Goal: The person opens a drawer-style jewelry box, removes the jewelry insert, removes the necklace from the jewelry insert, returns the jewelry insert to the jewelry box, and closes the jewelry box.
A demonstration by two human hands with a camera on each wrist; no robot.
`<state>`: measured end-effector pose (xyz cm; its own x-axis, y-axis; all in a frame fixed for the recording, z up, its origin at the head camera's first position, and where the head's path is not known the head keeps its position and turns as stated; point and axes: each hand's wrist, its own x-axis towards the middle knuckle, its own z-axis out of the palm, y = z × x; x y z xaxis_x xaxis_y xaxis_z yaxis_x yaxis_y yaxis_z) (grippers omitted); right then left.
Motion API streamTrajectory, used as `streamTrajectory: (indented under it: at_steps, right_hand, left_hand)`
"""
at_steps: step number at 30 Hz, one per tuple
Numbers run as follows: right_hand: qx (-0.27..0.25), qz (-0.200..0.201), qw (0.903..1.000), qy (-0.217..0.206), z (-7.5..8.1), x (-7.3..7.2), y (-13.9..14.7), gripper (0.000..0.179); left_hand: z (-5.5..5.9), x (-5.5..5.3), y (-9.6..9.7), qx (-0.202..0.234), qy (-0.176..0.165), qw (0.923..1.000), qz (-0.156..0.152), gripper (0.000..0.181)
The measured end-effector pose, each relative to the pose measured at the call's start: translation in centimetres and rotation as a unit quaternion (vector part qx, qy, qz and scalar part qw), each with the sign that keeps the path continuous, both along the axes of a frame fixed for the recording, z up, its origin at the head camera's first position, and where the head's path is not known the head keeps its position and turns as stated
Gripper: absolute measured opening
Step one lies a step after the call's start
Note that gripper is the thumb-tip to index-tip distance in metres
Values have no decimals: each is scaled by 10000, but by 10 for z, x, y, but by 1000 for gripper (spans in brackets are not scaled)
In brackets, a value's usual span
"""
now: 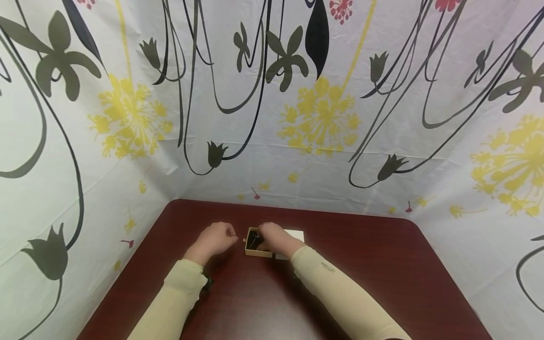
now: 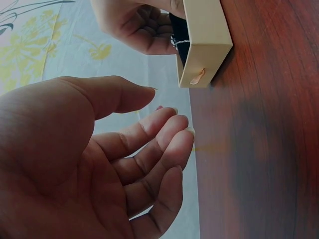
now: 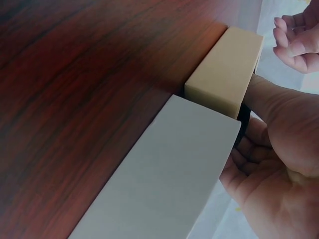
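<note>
A small cream drawer box (image 1: pixel 259 253) with a black insert (image 1: pixel 251 242) sits on the table. On the insert lies a thin silver chain (image 2: pixel 182 43), and a ribbon pull tab (image 2: pixel 198 76) shows on the drawer's end. My right hand (image 1: pixel 276 237) reaches over the drawer, thumb inside the near wall and fingers curled at the far side. It pinches the insert, whose edge shows above the rim in the right wrist view; the fingertips are partly hidden. To the left of the box, my left hand (image 1: pixel 216 240) hovers with loosely bent fingers, holding nothing.
A white box sleeve (image 3: pixel 164 164) lies right beside the drawer, in line with it. The dark red table (image 1: pixel 250 302) has a patterned cloth (image 1: pixel 323 174) hanging behind it and along both sides.
</note>
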<state>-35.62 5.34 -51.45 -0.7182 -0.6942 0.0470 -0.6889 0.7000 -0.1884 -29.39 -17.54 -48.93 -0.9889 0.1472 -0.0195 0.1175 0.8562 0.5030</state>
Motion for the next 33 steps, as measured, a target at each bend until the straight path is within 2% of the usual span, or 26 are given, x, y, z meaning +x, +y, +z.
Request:
streamTrajectory:
  at_steps: [11, 20, 33]
  right_hand:
    - [-155, 109, 9991, 385, 0, -2, 2, 36]
    - [-217, -37, 9983, 547, 10, 7, 4, 29]
    - [-455, 13, 9971, 614, 27, 20, 9, 29]
  left_hand:
    - [0, 1, 0, -5, 34, 10000, 9, 13]
    - [2, 1, 0, 6, 7, 10000, -15, 13]
    - [5, 3, 1, 10, 99, 9999, 28, 14]
